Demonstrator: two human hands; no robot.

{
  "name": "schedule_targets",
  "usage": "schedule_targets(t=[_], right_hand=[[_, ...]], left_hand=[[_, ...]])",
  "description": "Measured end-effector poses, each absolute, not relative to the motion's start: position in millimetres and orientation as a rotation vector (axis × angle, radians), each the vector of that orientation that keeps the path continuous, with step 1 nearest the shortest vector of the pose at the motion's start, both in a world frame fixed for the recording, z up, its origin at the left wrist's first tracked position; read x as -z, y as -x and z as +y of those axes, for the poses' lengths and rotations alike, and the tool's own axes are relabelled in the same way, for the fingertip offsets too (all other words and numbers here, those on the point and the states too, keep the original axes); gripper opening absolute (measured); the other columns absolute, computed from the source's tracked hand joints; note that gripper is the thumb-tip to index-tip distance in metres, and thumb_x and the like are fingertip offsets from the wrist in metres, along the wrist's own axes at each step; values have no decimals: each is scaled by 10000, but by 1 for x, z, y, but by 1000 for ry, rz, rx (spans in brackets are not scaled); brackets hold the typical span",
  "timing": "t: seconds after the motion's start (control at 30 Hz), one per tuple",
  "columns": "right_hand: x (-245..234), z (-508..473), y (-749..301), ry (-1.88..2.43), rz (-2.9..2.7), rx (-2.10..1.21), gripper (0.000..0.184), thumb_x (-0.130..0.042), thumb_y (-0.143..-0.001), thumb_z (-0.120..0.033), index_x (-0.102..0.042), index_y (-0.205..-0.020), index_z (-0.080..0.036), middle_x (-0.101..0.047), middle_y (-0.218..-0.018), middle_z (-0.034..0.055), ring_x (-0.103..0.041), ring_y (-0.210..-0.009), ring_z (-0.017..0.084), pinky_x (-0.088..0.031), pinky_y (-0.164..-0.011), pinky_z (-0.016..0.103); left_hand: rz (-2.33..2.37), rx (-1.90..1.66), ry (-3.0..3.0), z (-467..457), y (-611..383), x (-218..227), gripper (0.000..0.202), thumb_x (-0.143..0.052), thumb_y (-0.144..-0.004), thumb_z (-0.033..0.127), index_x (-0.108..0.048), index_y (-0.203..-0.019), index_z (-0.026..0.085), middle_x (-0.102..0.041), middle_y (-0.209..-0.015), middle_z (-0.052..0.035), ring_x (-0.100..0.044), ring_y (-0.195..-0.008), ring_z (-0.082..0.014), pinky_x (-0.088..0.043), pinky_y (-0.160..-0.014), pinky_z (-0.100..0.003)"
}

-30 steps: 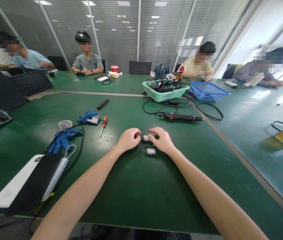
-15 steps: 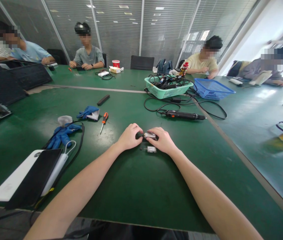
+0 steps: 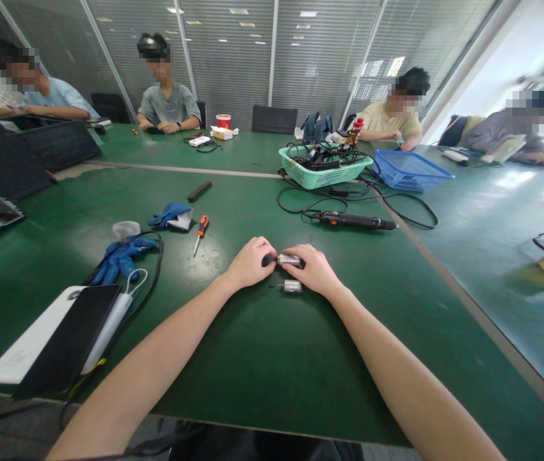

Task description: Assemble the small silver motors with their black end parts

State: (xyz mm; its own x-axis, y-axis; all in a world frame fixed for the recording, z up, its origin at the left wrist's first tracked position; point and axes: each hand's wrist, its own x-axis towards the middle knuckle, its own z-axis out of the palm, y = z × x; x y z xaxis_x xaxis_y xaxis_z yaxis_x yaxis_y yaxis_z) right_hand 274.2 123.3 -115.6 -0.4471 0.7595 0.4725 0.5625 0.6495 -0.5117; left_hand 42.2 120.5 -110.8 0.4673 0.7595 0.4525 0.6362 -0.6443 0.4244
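A small silver motor is held just above the green table between both hands. My right hand is closed around its right end. My left hand is curled, pinching a small black part against the motor's left end. A second silver motor with a thin shaft lies on the table just below my right hand's fingers.
An orange-handled screwdriver, blue gloves, a phone on a white power bank and a black cable lie to the left. A black electric screwdriver, a green basket and a blue basket sit behind. Several people sit around the table.
My hands have closed together: the left hand brought the black part up against the motor held by the right. The second motor stayed put.
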Motion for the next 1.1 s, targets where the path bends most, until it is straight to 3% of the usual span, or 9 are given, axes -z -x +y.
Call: schedule_targets(t=[1.1], right_hand=[[114, 123, -274, 1034, -2175, -372, 233, -714, -884, -303, -717, -1109, -241, -742, -1103, 65, -659, -1045, 257, -520, -952, 416]], left_hand=[[1276, -926, -2493, 120, -41, 110, 69, -612, -854, 196, -651, -911, 206, -593, -1024, -59, -565, -1017, -225, -508, -936, -395]])
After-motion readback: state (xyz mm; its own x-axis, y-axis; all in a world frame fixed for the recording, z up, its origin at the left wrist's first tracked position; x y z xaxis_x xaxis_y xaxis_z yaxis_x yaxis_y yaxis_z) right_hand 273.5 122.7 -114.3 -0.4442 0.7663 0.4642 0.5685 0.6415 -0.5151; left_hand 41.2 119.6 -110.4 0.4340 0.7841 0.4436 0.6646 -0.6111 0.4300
